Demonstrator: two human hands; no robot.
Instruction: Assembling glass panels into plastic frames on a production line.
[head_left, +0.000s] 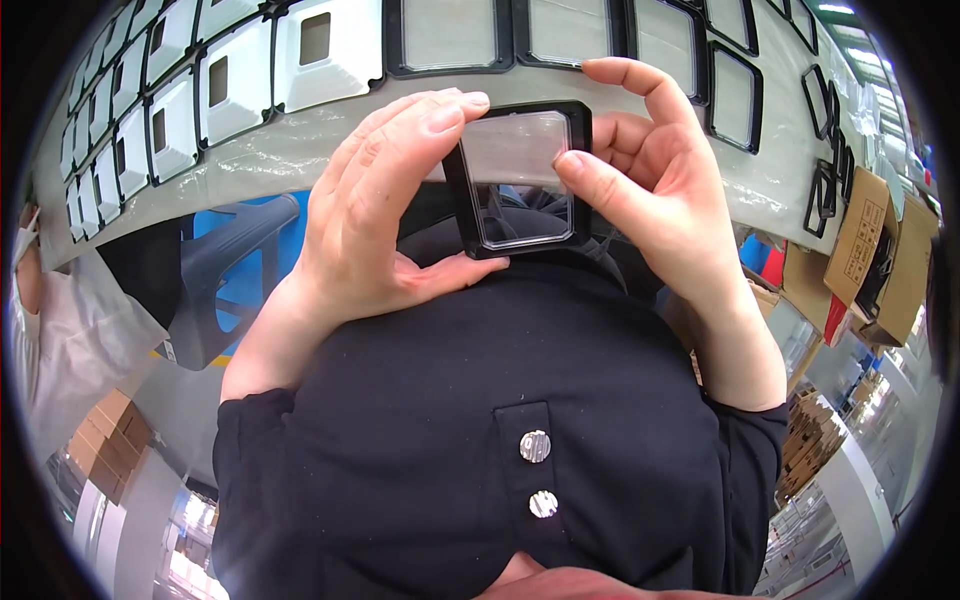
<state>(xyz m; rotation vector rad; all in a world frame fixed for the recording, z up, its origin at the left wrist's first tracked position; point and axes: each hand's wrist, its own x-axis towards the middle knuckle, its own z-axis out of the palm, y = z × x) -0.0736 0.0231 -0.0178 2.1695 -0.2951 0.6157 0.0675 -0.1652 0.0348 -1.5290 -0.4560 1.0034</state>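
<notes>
Just in front of my body, above the table's near edge, I hold a black rectangular frame with a clear pane. It stands slightly tilted, and dark cloth shows through its lower part. My left hand closes round its left side, fingers at the upper left corner and thumb along the bottom edge. On the other side, my right hand pinches the right rim, its thumb tip lying on the pane's edge. The right index finger is raised and bent away from the frame. The other right fingers are partly hidden behind it.
Several similar black frames with clear panes lie along the table. White housings with square openings stand in rows at the left. A grey-blue plastic chair is below left, and open cardboard boxes are at the right.
</notes>
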